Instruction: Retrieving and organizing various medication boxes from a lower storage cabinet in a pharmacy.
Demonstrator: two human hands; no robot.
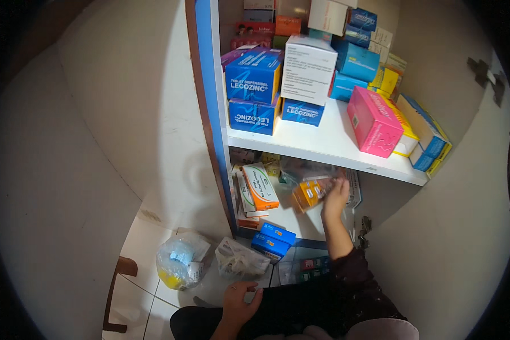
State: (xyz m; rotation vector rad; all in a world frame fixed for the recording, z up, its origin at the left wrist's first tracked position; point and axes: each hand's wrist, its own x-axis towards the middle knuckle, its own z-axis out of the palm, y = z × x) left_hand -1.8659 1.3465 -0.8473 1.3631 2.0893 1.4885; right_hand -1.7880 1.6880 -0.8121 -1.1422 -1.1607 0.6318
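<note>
My right hand (336, 197) reaches into the lower shelf of a cabinet and grips a clear plastic bag with orange-yellow medicine boxes (310, 194) in it; the boxes are slightly blurred. Left of it, white and orange vitamin tablet boxes (260, 187) lean in a stack on the same shelf. My left hand (239, 302) rests near my lap, its fingers slightly bent and apart, with nothing in it. Beyond that hand, on the floor side, are a knotted plastic bag (242, 260) and blue medicine boxes (273, 242).
The upper shelf (323, 153) holds blue Lecozinc boxes (253, 80), a white box (308, 70) and a pink box (375, 123). A filled clear bag (180, 260) lies on the tiled floor at left. An open cabinet door (454, 195) stands at right.
</note>
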